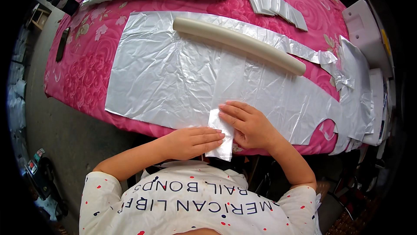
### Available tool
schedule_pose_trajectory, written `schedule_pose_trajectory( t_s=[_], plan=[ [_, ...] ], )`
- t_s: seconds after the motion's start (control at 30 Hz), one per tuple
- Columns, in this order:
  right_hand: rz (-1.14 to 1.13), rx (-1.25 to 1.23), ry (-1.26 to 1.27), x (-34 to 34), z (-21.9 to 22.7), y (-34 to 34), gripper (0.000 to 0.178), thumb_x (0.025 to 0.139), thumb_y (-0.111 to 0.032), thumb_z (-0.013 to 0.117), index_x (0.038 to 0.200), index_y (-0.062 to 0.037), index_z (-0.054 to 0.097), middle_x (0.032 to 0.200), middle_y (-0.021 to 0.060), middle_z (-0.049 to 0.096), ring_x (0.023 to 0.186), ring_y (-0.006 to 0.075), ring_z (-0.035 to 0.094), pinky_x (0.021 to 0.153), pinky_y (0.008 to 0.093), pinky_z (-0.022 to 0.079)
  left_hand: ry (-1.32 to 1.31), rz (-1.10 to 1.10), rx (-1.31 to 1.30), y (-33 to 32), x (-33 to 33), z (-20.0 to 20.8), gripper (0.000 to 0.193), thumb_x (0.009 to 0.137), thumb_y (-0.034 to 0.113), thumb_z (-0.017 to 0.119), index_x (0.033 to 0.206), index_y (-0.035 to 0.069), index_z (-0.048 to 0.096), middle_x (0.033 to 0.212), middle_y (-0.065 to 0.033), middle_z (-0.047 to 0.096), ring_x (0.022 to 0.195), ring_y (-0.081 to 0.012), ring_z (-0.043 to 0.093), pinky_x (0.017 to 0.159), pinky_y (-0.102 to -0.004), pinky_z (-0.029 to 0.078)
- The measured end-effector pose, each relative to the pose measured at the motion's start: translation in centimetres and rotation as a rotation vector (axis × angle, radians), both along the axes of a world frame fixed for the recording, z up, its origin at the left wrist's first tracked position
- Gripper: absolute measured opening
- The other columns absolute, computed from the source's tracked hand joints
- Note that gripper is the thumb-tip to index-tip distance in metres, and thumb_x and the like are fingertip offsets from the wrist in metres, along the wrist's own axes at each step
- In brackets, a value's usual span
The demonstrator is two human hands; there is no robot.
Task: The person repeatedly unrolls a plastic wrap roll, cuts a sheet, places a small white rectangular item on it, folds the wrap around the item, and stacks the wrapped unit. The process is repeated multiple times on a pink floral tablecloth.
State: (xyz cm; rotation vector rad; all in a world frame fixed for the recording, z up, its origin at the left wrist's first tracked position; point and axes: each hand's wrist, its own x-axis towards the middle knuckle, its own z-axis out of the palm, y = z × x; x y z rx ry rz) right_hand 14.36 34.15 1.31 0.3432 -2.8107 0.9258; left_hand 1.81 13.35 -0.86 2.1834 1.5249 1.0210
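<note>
I log left hand (193, 143) and right hand (251, 125) touching the folded silvery strip (224, 148). Whether either pinches it, I cannot tell.

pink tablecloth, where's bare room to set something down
Bare cloth shows at left, between the dark flat object and the plastic sheet, and upper right, between the fanned white packets and the white box. Crowded: front centre, where left hand and right hand touch the folded strip, and the right end, under loose plastic.

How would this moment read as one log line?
left hand: on silvery strip | right hand: at strip's far end | around: pale tube on plastic sheet, pink tablecloth
</note>
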Motion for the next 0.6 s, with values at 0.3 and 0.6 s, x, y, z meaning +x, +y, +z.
schedule_pose_trajectory(
  t_s=[0.3, 0.6],
  plan=[
    [-0.234, 0.051, 0.199, 0.0, -1.5, -0.7, 0.038, 0.066, 0.000, 0.063, 0.104, -0.0025, 0.062, 0.105, 0.0084, 0.061, 0.094, 0.0254, 0.058, 0.080, 0.0338, 0.050, 0.188, 0.234, -0.089, 3.1, -1.8, 1.5, 0.062, 0.065, 0.017, 0.064, 0.122, -0.003, 0.048, 0.126, -0.0165, 0.051, 0.113, -0.0300, 0.051, 0.093, -0.0393, 0.043],
    [-0.455, -0.218, 0.029, -0.5, -0.8, 0.7, 0.014, 0.075, -0.004, 0.062, 0.088, -0.0042, 0.067, 0.078, 0.0080, 0.066, 0.070, 0.0239, 0.061, 0.061, 0.0309, 0.049, -0.071, 0.417, -0.201, 4.7, -2.0, 1.7, 0.051, 0.076, 0.015, 0.060, 0.123, -0.002, 0.048, 0.110, -0.0162, 0.060, 0.102, -0.0314, 0.058, 0.086, -0.0377, 0.047]
  ],
)
